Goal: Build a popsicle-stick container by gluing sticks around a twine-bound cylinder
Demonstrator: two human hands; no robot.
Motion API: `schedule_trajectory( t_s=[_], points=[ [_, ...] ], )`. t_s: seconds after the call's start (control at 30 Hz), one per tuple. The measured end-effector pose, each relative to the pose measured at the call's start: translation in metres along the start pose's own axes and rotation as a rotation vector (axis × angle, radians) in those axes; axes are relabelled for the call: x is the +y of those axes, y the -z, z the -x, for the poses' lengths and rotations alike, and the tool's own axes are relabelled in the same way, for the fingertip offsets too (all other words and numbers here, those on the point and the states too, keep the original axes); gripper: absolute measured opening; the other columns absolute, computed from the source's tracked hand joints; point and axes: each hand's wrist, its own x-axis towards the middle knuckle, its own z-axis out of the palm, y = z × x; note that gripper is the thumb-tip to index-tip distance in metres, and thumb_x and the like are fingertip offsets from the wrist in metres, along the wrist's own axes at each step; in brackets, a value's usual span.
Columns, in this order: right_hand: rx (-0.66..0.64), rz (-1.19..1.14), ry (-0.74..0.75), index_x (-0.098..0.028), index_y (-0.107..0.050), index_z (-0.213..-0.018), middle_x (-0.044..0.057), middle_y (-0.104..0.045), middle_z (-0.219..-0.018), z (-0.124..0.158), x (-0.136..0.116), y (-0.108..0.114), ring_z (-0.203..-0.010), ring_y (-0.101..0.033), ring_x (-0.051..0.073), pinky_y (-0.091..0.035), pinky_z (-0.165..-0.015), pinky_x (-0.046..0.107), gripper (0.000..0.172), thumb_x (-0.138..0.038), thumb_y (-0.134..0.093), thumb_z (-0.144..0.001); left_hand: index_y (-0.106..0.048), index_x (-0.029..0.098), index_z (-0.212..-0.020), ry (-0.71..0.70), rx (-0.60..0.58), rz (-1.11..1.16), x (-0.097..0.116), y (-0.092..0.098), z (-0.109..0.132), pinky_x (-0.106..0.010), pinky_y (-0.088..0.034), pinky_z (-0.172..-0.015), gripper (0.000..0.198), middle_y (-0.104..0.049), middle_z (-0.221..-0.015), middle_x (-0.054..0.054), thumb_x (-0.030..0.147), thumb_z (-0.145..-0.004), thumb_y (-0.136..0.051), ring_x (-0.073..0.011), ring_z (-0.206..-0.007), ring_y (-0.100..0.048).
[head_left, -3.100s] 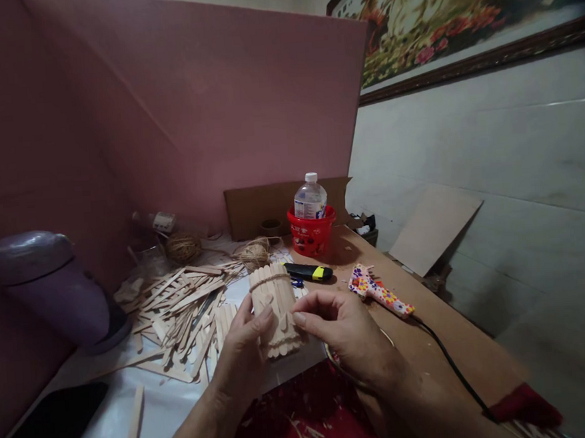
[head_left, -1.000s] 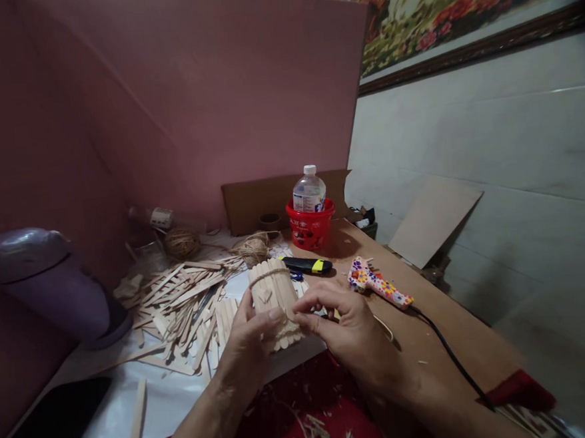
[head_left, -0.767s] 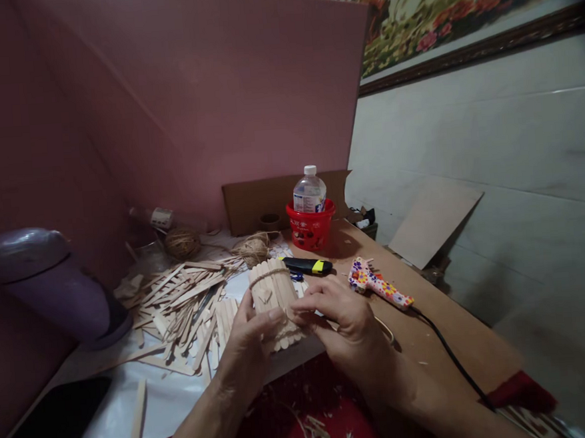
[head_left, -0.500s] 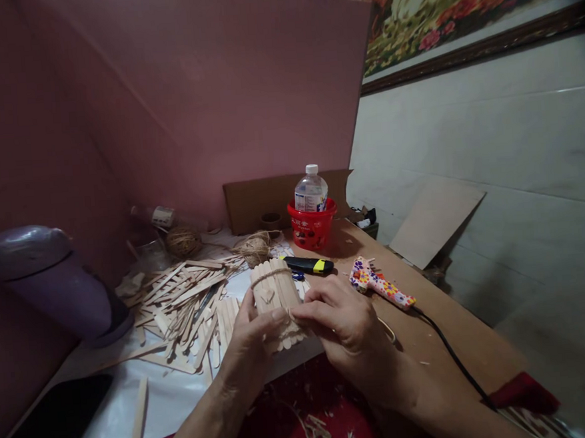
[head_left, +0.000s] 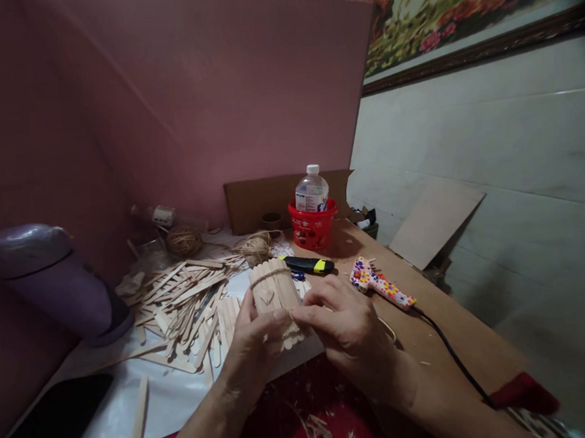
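Note:
A small round holder built of craft sticks (head_left: 272, 288) is tilted between my hands, with twine round its upper part and a small wooden heart on its side. My left hand (head_left: 253, 332) grips it from the left, thumb across the front near the lower end. On the right, my right hand (head_left: 347, 328) is closed in a pinch against the holder's lower side; what lies between its fingertips is hidden. Just behind the holder lies a black and yellow utility knife (head_left: 308, 265). A flower-patterned glue gun (head_left: 380, 285) rests to the right of my right hand.
Loose craft sticks (head_left: 178, 300) are heaped on the left, with balls of twine (head_left: 255, 248) behind. A red bucket (head_left: 314, 225) holds a plastic bottle (head_left: 312, 194). A purple bottle-shaped object (head_left: 61, 288) and a dark flat object (head_left: 51, 423) are at left. The glue gun's cord (head_left: 452, 351) trails rightward.
The holder has tilted slightly in my hands, its upper end shifting a little left. Both hands keep nearly the same place and grip.

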Motion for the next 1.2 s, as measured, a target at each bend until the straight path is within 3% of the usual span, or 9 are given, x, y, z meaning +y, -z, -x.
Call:
schedule_trajectory(
  t_s=[0.47,0.77,0.93,1.07,1.2],
  points=[
    [-0.029,0.136,0.112,-0.012,-0.069,-0.083,0.008,-0.063,-0.075,-0.0019,-0.0030,-0.0012,-0.077,-0.050,0.023,-0.037,-0.067,0.036,0.023,-0.004,-0.048,-0.080,-0.050,0.017,-0.119,0.028,0.005,0.024,-0.0032,0.0034,-0.0020,-0.032,-0.054,-0.070,0.061,-0.072,-0.093,-0.007,0.015,-0.062,-0.072,-0.0219,-0.079,-0.068],
    [-0.078,0.188,0.173,-0.011,-0.069,-0.093,0.010,-0.065,-0.079,-0.0008,-0.0015,0.0006,-0.083,-0.050,0.026,-0.040,-0.072,0.041,0.025,-0.008,-0.045,-0.084,-0.050,0.017,-0.116,0.043,0.040,0.041,-0.0018,0.0023,-0.0020,-0.028,-0.054,-0.067,0.058,-0.073,-0.090,-0.005,0.009,-0.062,-0.071,-0.0186,-0.076,-0.068],
    [-0.004,0.012,0.021,-0.012,-0.070,-0.096,0.010,-0.065,-0.083,-0.0003,-0.0009,0.0000,-0.080,-0.052,0.024,-0.041,-0.070,0.039,0.023,-0.009,-0.051,-0.083,-0.057,0.018,-0.111,0.084,0.028,0.058,0.0014,0.0013,-0.0004,-0.033,-0.055,-0.069,0.049,-0.074,-0.086,-0.006,0.013,-0.064,-0.071,-0.0214,-0.075,-0.069],
    [0.103,-0.136,-0.094,-0.012,-0.068,-0.100,0.009,-0.063,-0.085,0.0020,-0.0004,-0.0036,-0.081,-0.054,0.022,-0.043,-0.070,0.037,0.026,-0.003,-0.051,-0.083,-0.063,0.018,-0.102,0.080,0.029,0.109,0.0037,0.0005,0.0008,-0.031,-0.055,-0.065,0.040,-0.074,-0.080,-0.004,0.011,-0.064,-0.069,-0.0205,-0.072,-0.069],
    [0.106,-0.208,-0.141,-0.017,-0.067,-0.099,0.006,-0.061,-0.084,0.0032,-0.0008,-0.0054,-0.082,-0.054,0.021,-0.043,-0.070,0.036,0.025,-0.003,-0.051,-0.085,-0.065,0.019,-0.096,0.077,0.029,0.133,0.0042,-0.0005,0.0016,-0.031,-0.055,-0.062,0.035,-0.072,-0.071,-0.002,0.010,-0.063,-0.069,-0.0196,-0.066,-0.068]
  ],
)
